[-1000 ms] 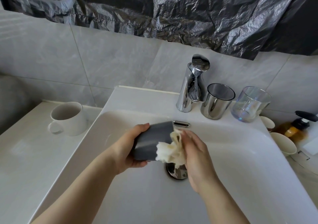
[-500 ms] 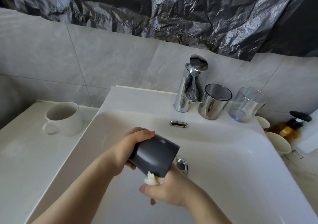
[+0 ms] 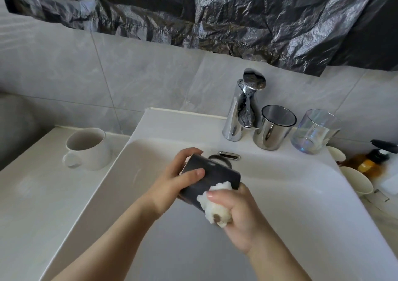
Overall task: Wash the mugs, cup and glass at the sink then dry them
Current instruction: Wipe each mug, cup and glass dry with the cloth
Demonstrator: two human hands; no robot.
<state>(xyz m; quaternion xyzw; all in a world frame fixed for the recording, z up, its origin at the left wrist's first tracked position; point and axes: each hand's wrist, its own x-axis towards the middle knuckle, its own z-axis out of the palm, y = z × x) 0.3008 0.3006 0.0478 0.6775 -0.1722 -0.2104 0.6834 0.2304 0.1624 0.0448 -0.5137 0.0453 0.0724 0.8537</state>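
On my feed the dark mug point(image 3: 212, 177) sits over the sink point(image 3: 301, 194) basin, in front of the tap point(image 3: 241, 116) and a little left of it. It is a smooth, matte, dark grey cylinder tipped on its side, and its thin loop handle shows at the top edge. The left hand point(image 3: 172, 185) grips its left end, with the fingers curled over the top and the thumb flat on the near wall. The right hand point(image 3: 239, 211) squeezes a pale, foamy wad point(image 3: 215, 209) with a brown spot on it. Its fingers are wrapped tight round the wad and push it against the mug's near side by the right end.

The tap is polished chrome with a rounded, paddle-shaped lever. Just right of it stands a mirror-bright steel cup point(image 3: 273, 129), straight-sided and upright. Right of that stands a clear glass point(image 3: 314, 134) with a faint rainbow sheen. Far left of the tap, on the flat pale counter point(image 3: 32, 194), a glossy white mug point(image 3: 88, 149) stands upright with its handle toward me. Further right than the glass I see an amber bottle point(image 3: 370, 162) with a black pump. Crinkled black plastic sheet point(image 3: 215, 17) hangs above the grey marbled tiles point(image 3: 140, 75) behind the tap.
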